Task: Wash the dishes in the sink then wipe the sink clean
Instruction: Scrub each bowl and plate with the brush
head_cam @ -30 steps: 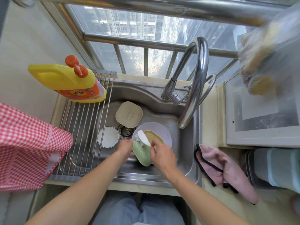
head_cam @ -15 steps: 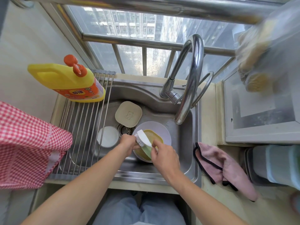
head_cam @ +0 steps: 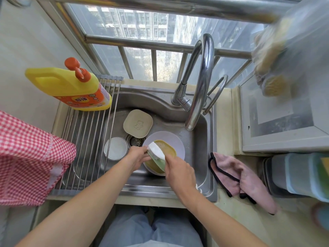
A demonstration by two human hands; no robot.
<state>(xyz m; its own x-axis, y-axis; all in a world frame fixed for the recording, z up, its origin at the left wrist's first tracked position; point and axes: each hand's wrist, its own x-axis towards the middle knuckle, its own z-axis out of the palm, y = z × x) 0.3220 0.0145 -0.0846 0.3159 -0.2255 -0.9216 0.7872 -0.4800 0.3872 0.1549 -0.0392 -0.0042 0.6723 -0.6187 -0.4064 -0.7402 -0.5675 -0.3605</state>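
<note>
In the steel sink (head_cam: 160, 190), my left hand (head_cam: 137, 156) grips the left edge of a small green dish (head_cam: 159, 164), held tilted and nearly edge-on. My right hand (head_cam: 178, 171) holds a white dish brush (head_cam: 156, 151) pressed against that dish. Under them a yellow dish (head_cam: 169, 148) lies on a lilac plate (head_cam: 177, 141). A beige square plate (head_cam: 138, 123) with a bear mark leans at the back of the basin. A white round bowl (head_cam: 115, 147) sits left of the drain (head_cam: 135, 140).
The curved faucet (head_cam: 201, 82) arches over the basin's right side. A roll-up wire rack (head_cam: 85, 139) covers the sink's left part and carries a yellow detergent bottle (head_cam: 71, 86). A red checked cloth (head_cam: 26, 157) hangs at left. A pink cloth (head_cam: 236, 173) and stacked containers (head_cam: 299, 173) sit on the right counter.
The green dish has turned from facing me to nearly edge-on between my hands. The white brush has slid along it towards my right hand.
</note>
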